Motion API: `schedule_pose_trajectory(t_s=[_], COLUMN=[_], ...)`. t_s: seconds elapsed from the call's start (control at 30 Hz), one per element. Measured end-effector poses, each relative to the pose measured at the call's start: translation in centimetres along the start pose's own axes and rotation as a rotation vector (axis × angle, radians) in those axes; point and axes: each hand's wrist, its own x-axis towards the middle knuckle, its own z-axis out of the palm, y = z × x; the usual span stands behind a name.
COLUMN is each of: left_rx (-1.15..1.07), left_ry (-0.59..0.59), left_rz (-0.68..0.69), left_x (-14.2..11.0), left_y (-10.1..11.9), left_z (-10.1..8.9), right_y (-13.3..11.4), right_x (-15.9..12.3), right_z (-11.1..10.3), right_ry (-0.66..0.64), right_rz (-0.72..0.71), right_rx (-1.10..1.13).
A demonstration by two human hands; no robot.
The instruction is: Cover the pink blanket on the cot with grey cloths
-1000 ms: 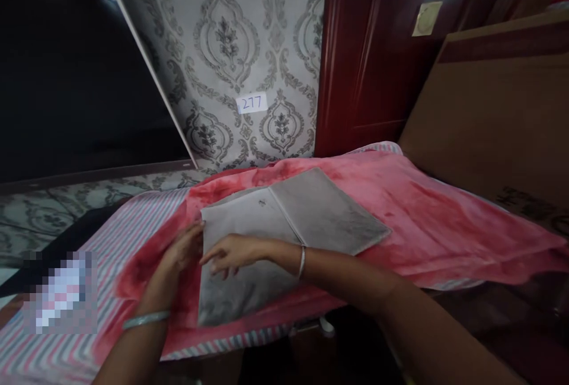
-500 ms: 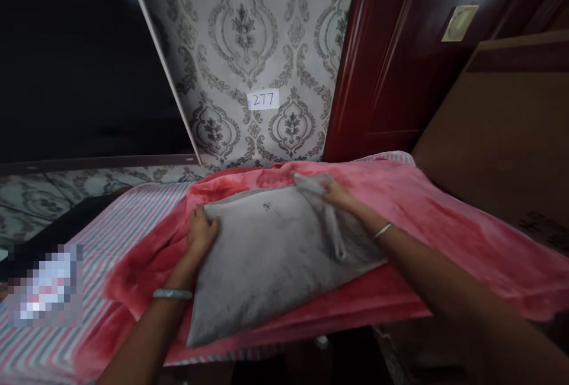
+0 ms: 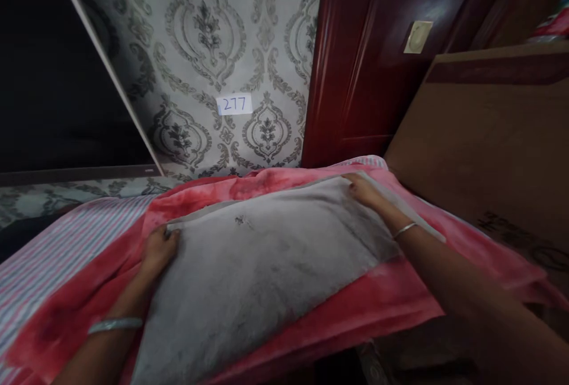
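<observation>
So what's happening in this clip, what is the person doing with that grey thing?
A person is spreading a grey cloth flat on a pink-red blanket, which covers a striped sheet. The left hand grips the cloth's far left corner, while the right hand pins its far right corner near the dark red door. The cloth lies opened out between both hands. A label reading 277 is stuck on the patterned wallpaper behind.
</observation>
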Motion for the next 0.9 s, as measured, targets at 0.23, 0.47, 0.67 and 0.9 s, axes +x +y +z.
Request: schedule_pose_trajectory(t_s=[0.23, 0.47, 0.67, 0.9], left_rx=[-0.057, 0.009, -0.005, 0.127], left_ry=[0.112, 0.233, 0.262, 0.416], left_rz=[0.028, 0.154, 0.135, 0.224], left_x=[-1.1, -1.7, -2.9, 4.6], left_y=[1.7, 2.9, 2.9, 6.7], left_z=[-2.5, -4.0, -4.0, -5.7], right_y=[-2.5, -0.9, 2.4, 5.3], right_x=[3.4, 5.2, 0.7, 6.6], right_z=[6.1, 4.9, 5.7, 0.3], right_ry=[-0.184, -0.236, -0.041, 0.381], right_rz=[-0.051, -0.021, -0.053, -0.013], right_rx=[0.003, -0.075, -0.084, 0.058])
